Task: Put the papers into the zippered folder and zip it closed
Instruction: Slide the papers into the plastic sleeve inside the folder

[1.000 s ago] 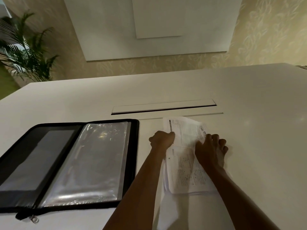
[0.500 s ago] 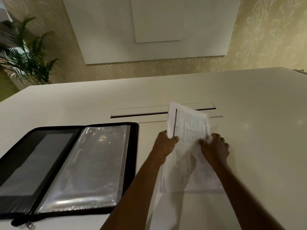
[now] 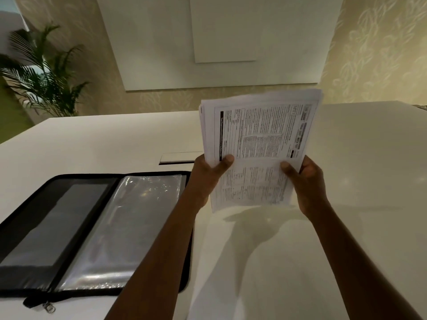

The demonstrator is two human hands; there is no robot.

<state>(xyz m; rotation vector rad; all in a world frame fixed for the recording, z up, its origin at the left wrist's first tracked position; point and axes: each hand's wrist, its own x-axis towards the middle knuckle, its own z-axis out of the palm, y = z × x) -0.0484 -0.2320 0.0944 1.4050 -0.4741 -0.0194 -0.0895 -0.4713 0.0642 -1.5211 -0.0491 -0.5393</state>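
A stack of printed papers [image 3: 258,139] stands nearly upright above the white table, clear of its surface. My left hand [image 3: 208,176] grips the stack's left edge with the thumb on the front sheet. My right hand [image 3: 305,181] grips the right edge the same way. The black zippered folder [image 3: 76,181] lies open flat on the table to the left of my left arm, showing clear plastic sleeves on its right half and a dark pocket on its left half. Its zipper pull [image 3: 49,307] lies at the near left corner.
The white table [image 3: 358,169] stretches wide to the right and behind the papers. A long cable slot [image 3: 178,158] runs across its middle, just past the folder. A potted palm [image 3: 39,75] stands beyond the far left corner, in front of the wall.
Both hands have lifted the papers off the table and tipped them upright. The folder has not moved.
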